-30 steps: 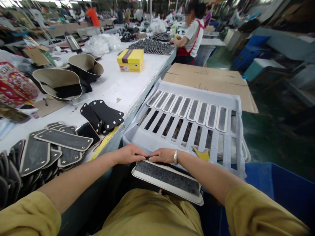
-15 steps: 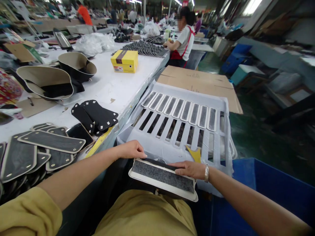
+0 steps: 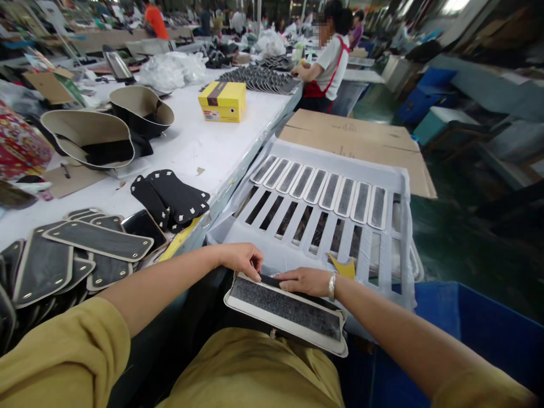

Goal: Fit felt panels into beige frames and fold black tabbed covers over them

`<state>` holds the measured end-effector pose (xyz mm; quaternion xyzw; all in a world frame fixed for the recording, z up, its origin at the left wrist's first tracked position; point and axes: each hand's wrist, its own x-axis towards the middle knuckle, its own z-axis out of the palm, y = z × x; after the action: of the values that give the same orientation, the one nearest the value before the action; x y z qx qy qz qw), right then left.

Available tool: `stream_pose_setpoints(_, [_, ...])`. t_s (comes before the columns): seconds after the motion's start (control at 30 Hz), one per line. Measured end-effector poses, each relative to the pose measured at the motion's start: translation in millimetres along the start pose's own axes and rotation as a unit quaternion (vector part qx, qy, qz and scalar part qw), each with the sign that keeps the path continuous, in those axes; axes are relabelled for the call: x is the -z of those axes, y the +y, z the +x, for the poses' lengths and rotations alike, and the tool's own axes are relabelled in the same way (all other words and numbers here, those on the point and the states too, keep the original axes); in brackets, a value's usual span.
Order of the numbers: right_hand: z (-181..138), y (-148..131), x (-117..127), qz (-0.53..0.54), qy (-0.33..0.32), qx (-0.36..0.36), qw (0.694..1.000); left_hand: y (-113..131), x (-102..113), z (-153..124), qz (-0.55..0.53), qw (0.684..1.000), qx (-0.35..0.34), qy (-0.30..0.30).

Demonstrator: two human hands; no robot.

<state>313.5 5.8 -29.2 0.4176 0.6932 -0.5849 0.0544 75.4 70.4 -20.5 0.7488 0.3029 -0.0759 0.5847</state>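
A long white-edged panel with a grey fuzzy strip [image 3: 289, 310] lies across my lap. My left hand [image 3: 242, 259] is curled, its fingertips pinching the panel's upper left edge. Beside it my right hand [image 3: 306, 281], with a silver bracelet at the wrist, rests flat on the panel's top edge with fingers stretched toward the left hand. Just beyond my hands stands a white slotted rack [image 3: 297, 255] carrying a row of several similar strips [image 3: 318, 187].
A white worktable [image 3: 199, 147] on the left holds stacked black panels [image 3: 76, 255], black riveted pieces [image 3: 174, 198], curved tan shells [image 3: 93, 136] and a yellow box [image 3: 223, 101]. Flat cardboard [image 3: 357, 136] lies behind the rack. A blue bin [image 3: 480, 328] is at right. A person in a red apron [image 3: 327, 62] works farther along.
My right hand slid out along the panel's top edge, then came back toward the left hand. My left hand has curled from flat into a pinch at the panel's corner.
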Motion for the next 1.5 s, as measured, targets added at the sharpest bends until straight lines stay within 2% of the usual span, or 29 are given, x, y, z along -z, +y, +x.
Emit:
stream_pose_setpoints(0.13, [40, -32, -7, -0.047, 0.005, 0.029, 0.998, -2, 4, -10, -0.006, 1.0, 0.022, 0.011])
stream_pose_setpoints(0.27, [50, -46, -13, -0.085, 0.022, 0.02, 0.996, -3, 4, -18, 0.004, 0.999, 0.046, 0.023])
stream_pose_setpoints(0.33, [41, -39, -12, -0.074, 0.023, 0.021, 0.997, -2, 4, -19, 0.017, 0.998, 0.05, 0.03])
stream_pose_setpoints(0.43, [7, -17, -5, -0.054, 0.034, -0.006, 0.998, 3, 5, -24, 0.042, 0.998, 0.046, 0.032])
stream_pose_setpoints(0.5, [-25, 0, -4, -0.052, 0.068, -0.03, 0.996, 9, 1, -34, 0.075, 0.995, 0.03, 0.063])
stream_pose_setpoints(0.53, [-44, 7, -6, -0.05, 0.105, -0.035, 0.993, 12, -4, -40, 0.098, 0.991, 0.014, 0.094])
stream_pose_setpoints(0.6, [-80, 15, -20, -0.046, 0.22, -0.031, 0.974, 20, -21, -52, 0.175, 0.964, -0.04, 0.198])
stream_pose_setpoints(0.63, [-96, 16, -32, -0.046, 0.285, -0.023, 0.957, 23, -34, -57, 0.21, 0.947, -0.072, 0.232])
stream_pose_setpoints(0.7, [-122, 14, -61, -0.058, 0.395, -0.003, 0.917, 29, -65, -61, 0.264, 0.919, -0.146, 0.252])
stream_pose_setpoints(0.73, [-130, 12, -77, -0.072, 0.429, 0.003, 0.9, 33, -82, -60, 0.283, 0.908, -0.18, 0.252])
stream_pose_setpoints(0.83, [-141, 8, -121, -0.146, 0.482, 0.004, 0.864, 43, -128, -44, 0.317, 0.883, -0.237, 0.254])
stream_pose_setpoints(0.9, [-140, 10, -139, -0.187, 0.494, 0.002, 0.849, 49, -148, -28, 0.33, 0.874, -0.248, 0.256])
stream_pose_setpoints(1.0, [-136, 15, -148, -0.207, 0.507, 0.014, 0.836, 58, -160, -10, 0.344, 0.868, -0.256, 0.252])
stream_pose_setpoints(1.17, [-136, 17, -147, -0.233, 0.516, 0.013, 0.824, 66, -163, 3, 0.366, 0.862, -0.256, 0.238])
stream_pose_setpoints(1.3, [-137, 13, -148, -0.277, 0.494, -0.004, 0.824, 69, -169, 4, 0.416, 0.848, -0.244, 0.221])
stream_pose_setpoints(1.4, [-136, 10, -149, -0.302, 0.476, -0.024, 0.826, 68, -171, 4, 0.443, 0.833, -0.263, 0.203])
stream_pose_setpoints(1.5, [-135, 11, -149, -0.276, 0.486, -0.025, 0.829, 65, -171, 5, 0.433, 0.834, -0.282, 0.194])
